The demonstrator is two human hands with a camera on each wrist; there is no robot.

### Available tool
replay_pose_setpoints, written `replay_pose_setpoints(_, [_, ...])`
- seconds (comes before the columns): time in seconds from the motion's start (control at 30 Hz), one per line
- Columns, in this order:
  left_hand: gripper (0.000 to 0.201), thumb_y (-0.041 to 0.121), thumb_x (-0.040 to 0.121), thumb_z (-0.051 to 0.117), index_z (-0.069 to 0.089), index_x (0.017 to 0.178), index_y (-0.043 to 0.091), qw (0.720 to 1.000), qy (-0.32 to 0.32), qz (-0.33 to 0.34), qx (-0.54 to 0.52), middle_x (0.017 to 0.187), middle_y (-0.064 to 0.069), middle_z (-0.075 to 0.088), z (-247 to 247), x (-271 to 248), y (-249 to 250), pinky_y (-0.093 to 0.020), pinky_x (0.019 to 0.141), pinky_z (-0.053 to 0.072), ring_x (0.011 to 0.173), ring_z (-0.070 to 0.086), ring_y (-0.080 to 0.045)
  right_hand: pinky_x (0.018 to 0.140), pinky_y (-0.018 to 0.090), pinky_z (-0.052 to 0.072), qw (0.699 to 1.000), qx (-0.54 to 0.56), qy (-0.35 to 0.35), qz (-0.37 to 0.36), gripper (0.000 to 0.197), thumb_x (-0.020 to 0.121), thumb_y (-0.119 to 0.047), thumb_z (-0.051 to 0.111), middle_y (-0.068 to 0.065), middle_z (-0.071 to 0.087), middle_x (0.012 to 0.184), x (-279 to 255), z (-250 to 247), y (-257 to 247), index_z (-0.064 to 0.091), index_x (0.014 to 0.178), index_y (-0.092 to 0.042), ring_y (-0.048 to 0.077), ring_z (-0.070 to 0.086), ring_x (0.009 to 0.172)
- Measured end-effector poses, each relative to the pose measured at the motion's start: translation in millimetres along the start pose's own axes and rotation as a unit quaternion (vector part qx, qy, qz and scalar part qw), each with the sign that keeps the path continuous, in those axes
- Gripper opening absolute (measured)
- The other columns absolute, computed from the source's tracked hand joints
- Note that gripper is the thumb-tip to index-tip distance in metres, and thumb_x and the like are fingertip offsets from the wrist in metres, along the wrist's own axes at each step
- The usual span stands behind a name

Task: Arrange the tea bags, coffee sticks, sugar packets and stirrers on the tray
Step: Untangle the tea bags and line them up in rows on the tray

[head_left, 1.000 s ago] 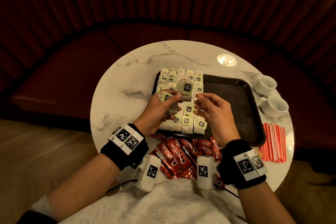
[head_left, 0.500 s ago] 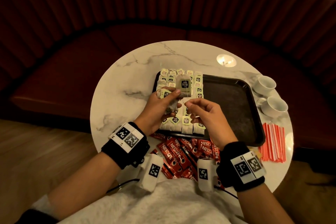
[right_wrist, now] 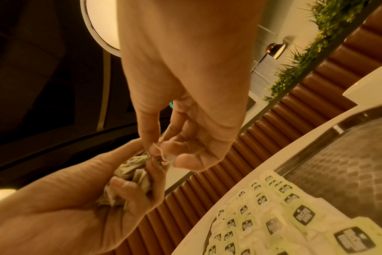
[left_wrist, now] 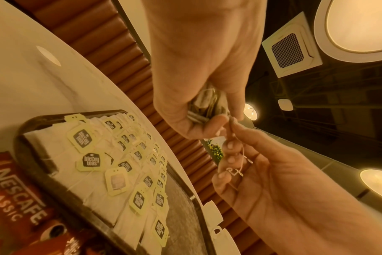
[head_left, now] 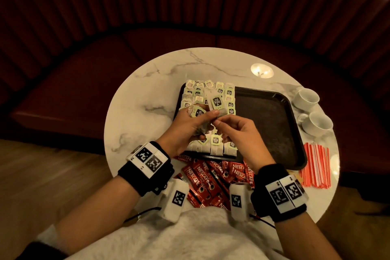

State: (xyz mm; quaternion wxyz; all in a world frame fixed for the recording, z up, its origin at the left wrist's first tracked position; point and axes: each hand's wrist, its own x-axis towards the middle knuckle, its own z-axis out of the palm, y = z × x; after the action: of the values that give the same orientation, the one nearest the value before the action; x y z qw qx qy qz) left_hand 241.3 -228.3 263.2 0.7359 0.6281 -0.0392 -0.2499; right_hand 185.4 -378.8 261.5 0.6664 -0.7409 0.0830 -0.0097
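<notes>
Marble table, left hand grip clutching tea bags, right hand grip pinching upright tea bag above tray

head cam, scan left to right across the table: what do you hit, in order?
Rows of tea bags on the tray's left part → bare right part of the tray → two white cups → red stirrers at the table's right edge.

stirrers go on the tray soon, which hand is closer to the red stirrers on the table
Right. The right hand is over the tray's tea bags, with the stirrers off to its right past the tray edge. The left hand, holding tea bags, is farther left.
</notes>
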Motion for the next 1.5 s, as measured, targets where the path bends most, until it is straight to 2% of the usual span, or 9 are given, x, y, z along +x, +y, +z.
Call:
replay_pose_setpoints(0.17, [0.04,0.023,0.086,0.073,0.06,0.115,-0.002,1.0,0.021,-0.005,-0.001,0.071,0.002,0.067,1.8,2.3,1.0,-0.02,0.045,0.042,0.056,0.059,-0.008,0.061,0.019,0.047,1.0,-0.011,-0.009,-0.01,0.008,0.093,-0.015,0.066,-0.006,0.066,0.069,-0.6,-0.8,-0.4,0.073,0.092,-0.011,-0.001,0.056,0.059])
replay_pose_setpoints(0.33, [0.026,0.021,0.086,0.072,0.063,0.108,0.01,0.999,0.024,-0.015,-0.031,0.072,0.004,0.066,0.4,2.4,4.1,-0.02,0.045,0.04,0.061,0.058,-0.009,0.062,0.02,0.048,0.999,-0.049,-0.006,-0.002,0.008,0.093,-0.018,0.066,-0.006,0.065,0.067,1.1,-4.5,6.4,0.073,0.092,-0.013,0.0,0.056,0.06])
replay_pose_setpoints(0.6, [0.014,0.017,0.086,0.071,0.061,0.096,0.017,0.994,-0.086,-0.067,0.028,0.076,0.0,0.067,-13.3,-3.0,8.7,-0.019,0.043,0.037,0.061,0.057,-0.012,0.064,0.022,0.047,0.989,-0.144,-0.009,0.014,0.008,0.093,-0.022,0.066,-0.009,0.065,0.067,12.8,-32.5,9.4,0.073,0.093,-0.019,0.001,0.054,0.061])
replay_pose_setpoints(0.77, [0.017,0.014,0.084,0.073,0.064,0.099,0.014,0.973,-0.162,-0.127,0.102,0.079,-0.004,0.068,-17.2,-5.8,2.7,-0.017,0.039,0.036,0.059,0.057,-0.012,0.075,0.027,0.051,0.964,-0.234,-0.121,-0.02,0.012,0.091,-0.024,0.067,-0.009,0.073,0.088,16.8,-52.6,-12.2,0.074,0.1,-0.019,0.007,0.065,0.077])
replay_pose_setpoints(0.87, [0.01,0.012,0.084,0.072,0.064,0.089,0.014,0.95,-0.217,-0.16,0.156,0.067,0.002,0.064,-17.6,-10.1,-1.3,-0.018,0.04,0.036,0.053,0.054,-0.008,0.085,0.03,0.053,0.923,-0.307,-0.232,-0.016,0.012,0.09,-0.021,0.068,-0.005,0.074,0.099,17.0,-61.7,-22.7,0.073,0.101,-0.02,0.015,0.068,0.092])
replay_pose_setpoints(1.03, [0.013,0.012,0.083,0.075,0.062,0.086,0.015,0.929,-0.239,-0.194,0.203,0.059,0.003,0.059,-16.7,-12.7,-11.7,-0.021,0.044,0.036,0.052,0.05,-0.01,0.077,0.021,0.053,0.874,-0.392,-0.287,0.0,0.006,0.091,-0.022,0.067,-0.01,0.072,0.094,16.3,-64.1,-25.3,0.072,0.094,-0.024,0.006,0.066,0.084])
replay_pose_setpoints(1.2, [0.014,0.018,0.083,0.075,0.066,0.092,0.013,0.939,-0.194,-0.213,0.186,0.067,0.0,0.062,-14.4,-8.7,-17.7,-0.019,0.042,0.037,0.054,0.052,-0.009,0.073,0.018,0.053,0.919,-0.352,-0.171,-0.04,0.005,0.089,-0.025,0.071,-0.01,0.073,0.081,8.9,-57.0,-16.7,0.075,0.092,-0.023,0.002,0.067,0.077])
replay_pose_setpoints(1.33, [0.043,0.015,0.082,0.076,0.061,0.118,-0.004,0.946,-0.164,-0.235,0.155,0.081,-0.009,0.065,-15.9,-6.1,-19.1,-0.017,0.039,0.037,0.058,0.053,-0.012,0.073,0.024,0.055,0.948,-0.299,-0.083,-0.067,0.003,0.086,-0.025,0.075,-0.009,0.072,0.077,3.8,-48.3,-4.7,0.075,0.087,-0.022,0.006,0.067,0.074])
replay_pose_setpoints(1.5, [0.042,0.016,0.082,0.076,0.059,0.116,0.001,0.94,-0.163,-0.245,0.172,0.073,-0.002,0.066,-18.0,-3.7,-18.1,-0.017,0.04,0.037,0.058,0.055,-0.011,0.076,0.021,0.055,0.96,-0.253,-0.121,-0.021,0.009,0.092,-0.023,0.067,-0.001,0.074,0.08,6.6,-46.4,-3.6,0.073,0.096,-0.018,0.005,0.068,0.075])
